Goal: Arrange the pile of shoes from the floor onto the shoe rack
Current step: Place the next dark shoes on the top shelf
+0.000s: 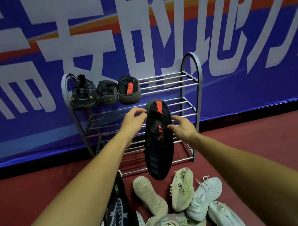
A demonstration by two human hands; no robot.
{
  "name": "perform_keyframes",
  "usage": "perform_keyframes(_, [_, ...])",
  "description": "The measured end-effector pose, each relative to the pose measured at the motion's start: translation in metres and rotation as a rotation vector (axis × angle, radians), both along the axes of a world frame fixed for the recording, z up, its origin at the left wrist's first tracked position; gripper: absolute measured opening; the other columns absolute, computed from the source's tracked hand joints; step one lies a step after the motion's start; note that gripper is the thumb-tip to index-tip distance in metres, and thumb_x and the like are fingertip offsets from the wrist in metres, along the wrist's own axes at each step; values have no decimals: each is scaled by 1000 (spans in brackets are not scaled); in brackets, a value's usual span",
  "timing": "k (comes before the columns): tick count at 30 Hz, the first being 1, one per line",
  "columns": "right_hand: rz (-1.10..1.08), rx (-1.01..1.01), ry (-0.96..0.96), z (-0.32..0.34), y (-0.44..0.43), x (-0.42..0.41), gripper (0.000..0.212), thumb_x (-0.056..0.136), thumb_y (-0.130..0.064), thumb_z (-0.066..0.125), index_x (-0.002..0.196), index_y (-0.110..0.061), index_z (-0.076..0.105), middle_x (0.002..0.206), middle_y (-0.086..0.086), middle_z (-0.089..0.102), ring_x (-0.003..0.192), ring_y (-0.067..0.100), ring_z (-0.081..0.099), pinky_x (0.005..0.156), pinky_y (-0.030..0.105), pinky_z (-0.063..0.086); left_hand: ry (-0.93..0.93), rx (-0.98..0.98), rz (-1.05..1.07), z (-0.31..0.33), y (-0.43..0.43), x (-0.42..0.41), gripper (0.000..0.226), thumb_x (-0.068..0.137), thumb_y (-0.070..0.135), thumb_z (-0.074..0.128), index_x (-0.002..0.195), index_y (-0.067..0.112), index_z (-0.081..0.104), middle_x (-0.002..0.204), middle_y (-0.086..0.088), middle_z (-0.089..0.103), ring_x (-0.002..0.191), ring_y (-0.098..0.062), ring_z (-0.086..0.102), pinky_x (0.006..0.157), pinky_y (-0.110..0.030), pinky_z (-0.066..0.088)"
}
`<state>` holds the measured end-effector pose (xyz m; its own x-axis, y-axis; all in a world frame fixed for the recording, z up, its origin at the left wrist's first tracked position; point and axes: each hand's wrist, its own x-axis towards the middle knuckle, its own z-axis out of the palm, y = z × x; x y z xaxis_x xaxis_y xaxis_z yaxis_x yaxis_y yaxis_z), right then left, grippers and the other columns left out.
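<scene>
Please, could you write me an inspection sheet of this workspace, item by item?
Surface: dark red floor.
Job's things: shoe rack, three black shoes at the left of its top shelf; held shoe in front, toe down; pile of shoes on the floor.
Clutter: nothing seen.
Grippers: left hand pinches the held shoe's heel; right hand holds its side.
Cables: nothing seen.
Surroundings: blue banner with white characters behind the rack.

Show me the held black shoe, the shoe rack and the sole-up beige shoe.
held black shoe (158, 148), head view, middle of its upper
shoe rack (169, 83), head view, bare top-shelf bars
sole-up beige shoe (149, 195), head view, middle of its sole
</scene>
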<state>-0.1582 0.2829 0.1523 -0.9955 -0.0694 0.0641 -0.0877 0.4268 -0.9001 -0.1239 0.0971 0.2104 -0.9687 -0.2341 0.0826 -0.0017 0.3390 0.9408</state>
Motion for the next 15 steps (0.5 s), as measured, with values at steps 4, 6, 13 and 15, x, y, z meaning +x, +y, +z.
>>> perform_keyframes(4, [-53, -55, 20, 27, 6, -15, 31, 88, -23, 68, 119, -24, 71, 100, 7, 77, 93, 24, 72, 88, 39, 58, -320, -37, -227, -4, -10, 10, 27, 86, 45, 70, 101, 24, 63, 99, 2, 70, 81, -14, 60, 72, -31, 40])
perform_keyframes(6, [-101, -47, 68, 42, 6, -19, 30, 86, -32, 74, 115, -26, 74, 101, 0, 76, 95, 17, 68, 86, 32, 53, -415, -2, -379, -5, -12, 12, 27, 85, 48, 71, 100, 26, 65, 93, 6, 72, 73, -8, 64, 71, -31, 38])
perform_keyframes(13, [-129, -164, 115, 77, 7, -19, 19, 94, -26, 66, 103, -13, 75, 100, 0, 74, 91, 15, 68, 82, 34, 54, -260, 233, -327, 1, -2, -5, 21, 87, 7, 70, 108, 11, 69, 95, -2, 76, 77, -11, 71, 64, -20, 51])
perform_keyframes(15, [-68, -207, 81, 80, 11, -19, 19, 95, -22, 64, 107, -11, 75, 102, 3, 74, 93, 17, 67, 71, 27, 52, -228, 310, -303, 4, 0, -11, 15, 88, 8, 69, 101, 17, 70, 90, 0, 76, 75, -9, 70, 61, -19, 51])
